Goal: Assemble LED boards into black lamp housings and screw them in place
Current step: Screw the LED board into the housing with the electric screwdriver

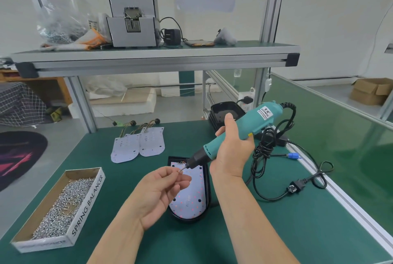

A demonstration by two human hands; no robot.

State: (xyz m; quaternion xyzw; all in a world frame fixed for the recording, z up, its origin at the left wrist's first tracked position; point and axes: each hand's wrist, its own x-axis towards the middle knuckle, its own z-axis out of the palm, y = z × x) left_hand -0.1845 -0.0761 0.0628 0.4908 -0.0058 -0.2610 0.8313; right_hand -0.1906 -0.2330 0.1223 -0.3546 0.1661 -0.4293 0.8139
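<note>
A black lamp housing (207,191) lies on the green table with a white LED board (192,197) inside it. My right hand (231,153) grips a teal electric screwdriver (236,131), held tilted with its bit down-left above the board's far end. My left hand (163,191) pinches a small screw (181,170) at the bit's tip. Two more LED boards (138,145) with wire leads lie further back on the table. A stack of empty black housings (225,110) stands at the back behind the screwdriver.
A cardboard tray (85,206) labelled SPRING BALANCER, full of screws, sits at front left. The screwdriver's black cable and plug (295,188) coil on the right near the table's aluminium edge. An overhead shelf (157,56) carries a screw feeder machine and bags.
</note>
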